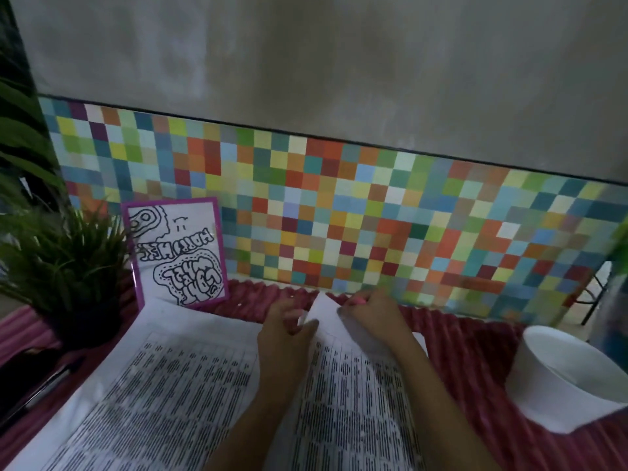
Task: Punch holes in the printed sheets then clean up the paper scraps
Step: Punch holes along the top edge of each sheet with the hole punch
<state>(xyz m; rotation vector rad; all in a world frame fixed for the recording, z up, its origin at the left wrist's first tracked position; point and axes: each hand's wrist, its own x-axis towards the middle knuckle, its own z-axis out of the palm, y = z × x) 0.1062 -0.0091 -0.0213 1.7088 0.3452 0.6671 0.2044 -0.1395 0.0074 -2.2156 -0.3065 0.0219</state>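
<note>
Printed sheets (163,396) with dense rows of black text lie on a red ribbed cloth (475,362). A second printed sheet (353,396) lies over them at the middle, and its far corner is lifted. My left hand (285,331) pinches that sheet's top edge. My right hand (370,311) grips a small pink object at the same corner; most of it is hidden by my fingers and the picture is blurred. No paper scraps can be made out.
A white paper bowl (571,365) stands at the right. A dark-potted green plant (68,273) and a purple-framed drawing (176,253) stand at the back left against a multicoloured checked panel (373,215). Dark objects, one like a pen (47,385), lie at the left edge.
</note>
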